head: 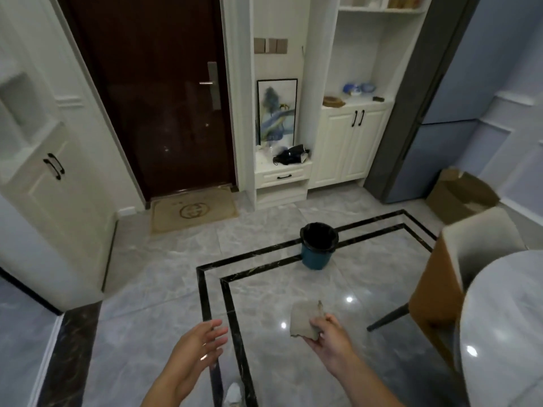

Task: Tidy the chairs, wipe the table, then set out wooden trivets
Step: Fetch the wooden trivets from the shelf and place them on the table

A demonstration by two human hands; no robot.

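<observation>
You stood on a glossy grey marble floor [164, 277] crossed by a double black inlay border [223, 277]. A teal waste bin [318, 248] with a black liner sat right on that border. A tan doormat [194, 212] lay flat against the dark door's threshold. A cardboard box [461, 195] rested near the fridge. The chair [435, 292] stood beside the round table [505, 327], one dark leg touching the tiles.
</observation>
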